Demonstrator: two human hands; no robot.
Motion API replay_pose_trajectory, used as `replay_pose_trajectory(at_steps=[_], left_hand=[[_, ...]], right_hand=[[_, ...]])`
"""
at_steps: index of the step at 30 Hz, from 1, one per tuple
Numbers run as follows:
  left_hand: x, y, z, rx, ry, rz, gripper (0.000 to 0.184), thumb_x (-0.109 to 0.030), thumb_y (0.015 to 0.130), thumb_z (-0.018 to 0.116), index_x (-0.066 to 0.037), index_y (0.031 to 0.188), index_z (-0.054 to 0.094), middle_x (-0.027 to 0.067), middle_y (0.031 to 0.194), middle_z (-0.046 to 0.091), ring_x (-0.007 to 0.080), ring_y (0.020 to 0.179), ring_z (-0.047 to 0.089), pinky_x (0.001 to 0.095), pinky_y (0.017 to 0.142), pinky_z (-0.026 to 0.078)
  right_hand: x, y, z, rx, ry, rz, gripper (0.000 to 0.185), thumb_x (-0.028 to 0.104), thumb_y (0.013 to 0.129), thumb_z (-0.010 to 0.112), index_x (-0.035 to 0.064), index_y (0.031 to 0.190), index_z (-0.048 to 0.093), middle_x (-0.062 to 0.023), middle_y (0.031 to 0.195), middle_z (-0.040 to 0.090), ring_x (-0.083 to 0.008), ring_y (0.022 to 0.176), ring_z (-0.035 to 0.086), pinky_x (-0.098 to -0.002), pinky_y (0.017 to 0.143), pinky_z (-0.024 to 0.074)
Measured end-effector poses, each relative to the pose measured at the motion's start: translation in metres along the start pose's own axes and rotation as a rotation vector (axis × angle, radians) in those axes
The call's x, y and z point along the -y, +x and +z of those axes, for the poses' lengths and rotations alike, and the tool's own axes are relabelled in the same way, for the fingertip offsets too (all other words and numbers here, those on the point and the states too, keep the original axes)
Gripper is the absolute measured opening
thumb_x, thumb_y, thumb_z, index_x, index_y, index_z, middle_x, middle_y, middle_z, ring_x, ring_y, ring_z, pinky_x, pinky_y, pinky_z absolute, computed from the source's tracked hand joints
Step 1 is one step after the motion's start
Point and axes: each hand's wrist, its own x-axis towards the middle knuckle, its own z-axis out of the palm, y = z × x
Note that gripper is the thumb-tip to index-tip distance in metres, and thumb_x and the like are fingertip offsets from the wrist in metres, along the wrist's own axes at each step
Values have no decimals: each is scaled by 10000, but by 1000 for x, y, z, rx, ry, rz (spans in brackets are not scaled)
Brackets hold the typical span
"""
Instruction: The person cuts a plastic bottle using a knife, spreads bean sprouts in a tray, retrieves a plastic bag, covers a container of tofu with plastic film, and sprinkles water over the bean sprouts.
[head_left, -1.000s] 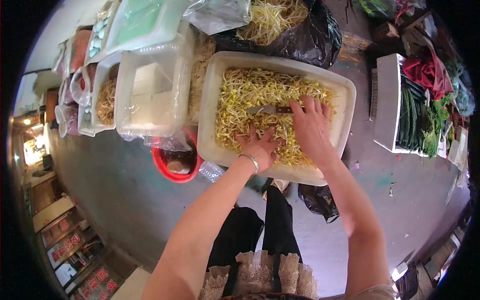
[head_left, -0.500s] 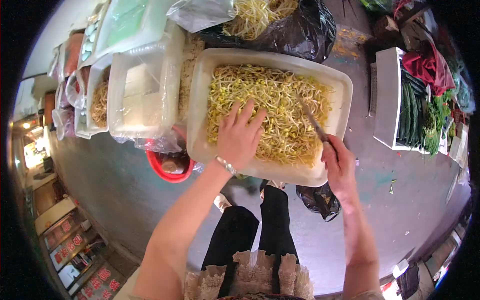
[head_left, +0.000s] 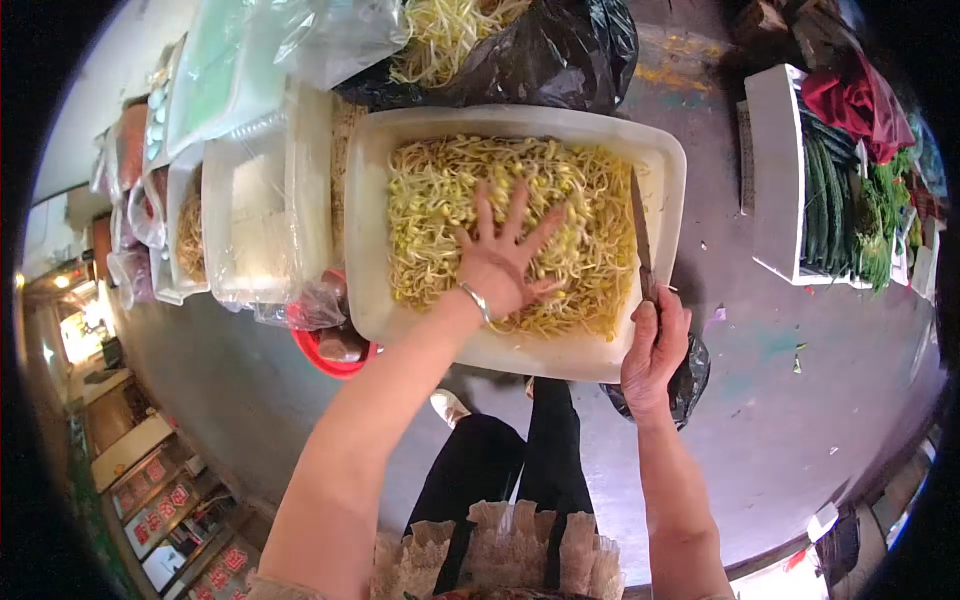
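Observation:
A white plastic tub [head_left: 664,175] holds a thick slab of bean sprouts [head_left: 430,215] with yellow heads. My left hand [head_left: 500,262] lies on the middle of the sprouts, palm down and fingers spread wide. Over the tub's lower right rim, my right hand [head_left: 655,345] is closed around the handle of a knife [head_left: 640,220]. The narrow blade points away from me along the right edge of the sprouts, where a strip of the tub's bottom shows. I cannot tell how deep the blade sits.
Behind the tub a black plastic bag [head_left: 560,60] holds loose sprouts [head_left: 450,35]. Lidded clear containers [head_left: 250,200] stand at left, above a red bucket [head_left: 335,362]. A white box [head_left: 775,180] of long green vegetables [head_left: 825,200] is at right. Another black bag [head_left: 690,385] lies below the tub.
My left hand has shifted right across the sprouts and spread its fingers. The knife has swung from slanting over the sprouts to lining up with their right edge. The whole view has shifted slightly.

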Motion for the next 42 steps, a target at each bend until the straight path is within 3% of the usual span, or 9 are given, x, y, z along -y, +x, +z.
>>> replay_pose_trajectory(at_steps=[2, 4, 9, 20, 25, 27, 34, 39, 42], left_hand=[[1, 0, 0, -60, -8, 41, 920, -702, 761, 539, -384, 1495, 83, 108, 1569, -106, 520, 1378, -97, 782, 935, 238], [11, 14, -10, 124, 68, 30, 876, -686, 790, 519, -405, 1490, 74, 88, 1574, -94, 515, 1378, -119, 747, 971, 245], [5, 8, 9, -19, -3, -11, 876, -634, 780, 569, -361, 1494, 142, 88, 1575, -71, 502, 1385, -108, 752, 965, 246], [20, -3, -4, 40, -96, 74, 841, -567, 806, 590, -368, 1491, 145, 59, 1582, -39, 465, 1406, -82, 725, 1011, 208], [53, -44, 9, -156, -141, 108, 868, -614, 810, 558, -296, 1505, 147, 120, 1576, -52, 449, 1416, -57, 703, 1051, 71], [62, -44, 12, -51, -50, -226, 944, -677, 791, 531, -249, 1515, 101, 163, 1568, -63, 465, 1407, -86, 680, 1060, -19], [74, -26, 30, -126, -199, -174, 1023, -711, 741, 561, -248, 1517, 83, 189, 1560, -76, 504, 1385, -121, 650, 1072, -42], [35, -26, 20, -284, -172, -56, 985, -723, 734, 554, -310, 1510, 108, 153, 1567, -84, 484, 1394, -124, 772, 974, -30], [8, 0, 25, -159, -129, -69, 1003, -703, 722, 585, -280, 1510, 131, 172, 1564, -77, 487, 1391, -130, 771, 976, -37]], right_hand=[[0, 0, 2, -20, 36, 26, 228, 148, 935, 493, -8, 1082, 572, -135, 935, 605, -282, 795, 513, -368, 745, 370], [-3, 3, 0, 0, 27, 9, 228, 151, 934, 499, -4, 1086, 569, -137, 932, 605, -284, 787, 518, -361, 736, 364], [1, 5, -1, 9, -24, -16, 235, 159, 934, 494, 2, 1089, 575, -133, 897, 603, -287, 785, 534, -364, 745, 357], [7, 8, -1, -10, -87, -63, 238, 150, 928, 484, 10, 1096, 579, -112, 858, 596, -257, 751, 533, -346, 722, 340], [4, 9, -1, -9, -69, -100, 233, 136, 919, 494, 12, 1099, 577, -102, 848, 590, -245, 747, 533, -341, 724, 338], [3, 9, 0, -13, -74, -94, 233, 130, 914, 499, 10, 1098, 576, -102, 850, 590, -245, 747, 533, -341, 724, 338], [7, 9, -1, 11, -102, -60, 238, 104, 901, 505, 3, 1105, 575, -111, 850, 587, -257, 756, 540, -354, 724, 343], [3, 8, 1, 5, -104, -97, 240, 113, 909, 498, 2, 1108, 575, -119, 853, 590, -265, 763, 545, -358, 722, 346], [5, 8, 2, -10, -94, -99, 240, 127, 915, 493, 3, 1103, 576, -119, 861, 598, -268, 773, 548, -357, 726, 348]])
